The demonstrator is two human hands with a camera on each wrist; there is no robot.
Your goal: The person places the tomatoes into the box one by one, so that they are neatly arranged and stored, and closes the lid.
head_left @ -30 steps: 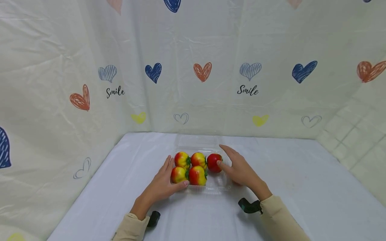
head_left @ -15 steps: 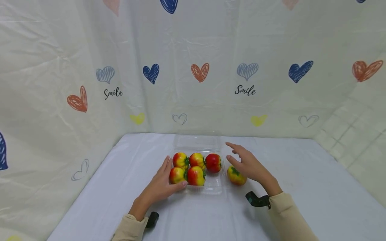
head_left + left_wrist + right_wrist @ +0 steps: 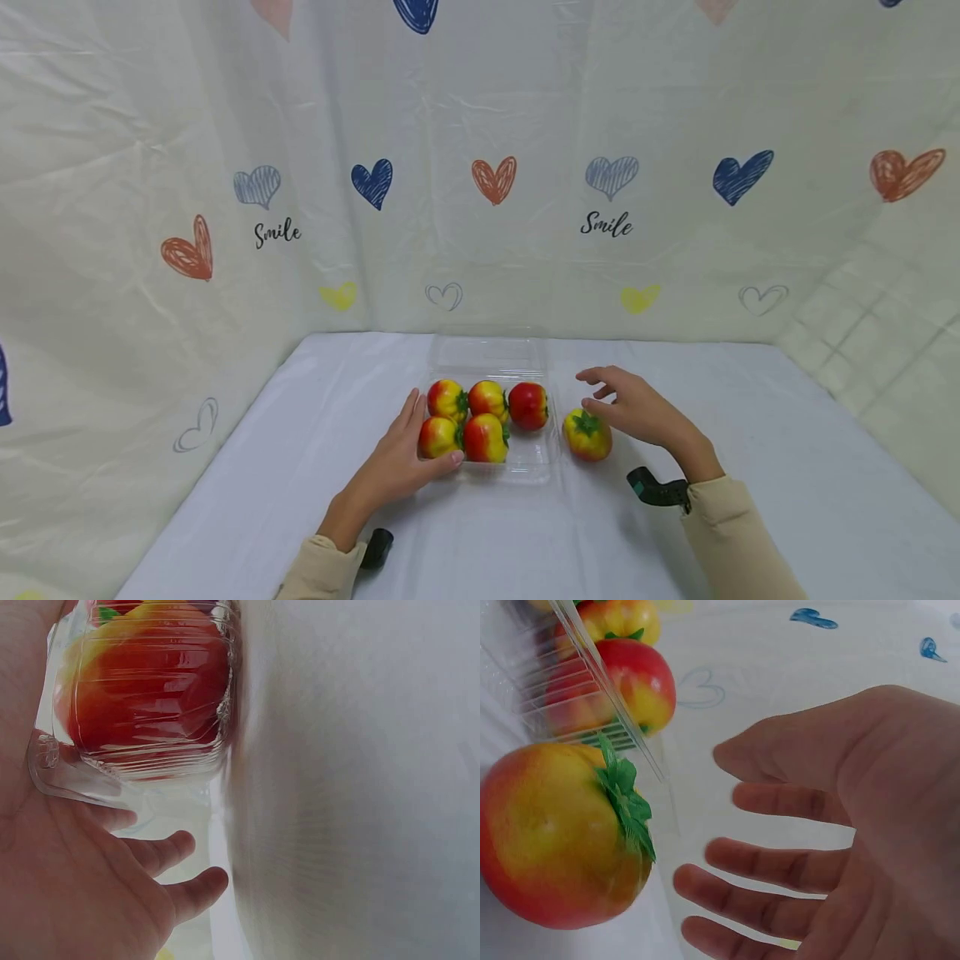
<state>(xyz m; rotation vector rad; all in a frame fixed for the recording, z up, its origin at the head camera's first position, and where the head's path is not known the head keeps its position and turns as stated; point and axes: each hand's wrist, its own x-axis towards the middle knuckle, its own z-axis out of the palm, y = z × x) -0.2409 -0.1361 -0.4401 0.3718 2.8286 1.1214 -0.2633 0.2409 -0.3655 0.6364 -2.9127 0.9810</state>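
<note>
A clear plastic clamshell box [image 3: 536,472] stands on the table with its lid folded back. Inside it lie several red-and-yellow persimmon-like fruits [image 3: 486,438], with a redder fruit [image 3: 528,407] at the back right. My left hand [image 3: 405,454] rests against the box's left side, fingers extended and thumb along the front edge; the left wrist view shows the box corner [image 3: 150,769] beside the palm. Outside the box, to its right, sits one more persimmon-like fruit [image 3: 587,435] with green leaves on top. Above and behind it hovers my right hand [image 3: 637,408], fingers loosely spread, holding nothing.
The box's open lid [image 3: 489,354] lies toward the back of the white-covered table [image 3: 480,542]. A curtain [image 3: 480,100] printed with hearts hangs behind and at the sides. Dark wrist cameras [image 3: 658,487] are strapped to both wrists.
My right hand has left the redder fruit in the box and moved right, over the fruit outside, which was mostly hidden before. My left hand keeps its place at the box.
</note>
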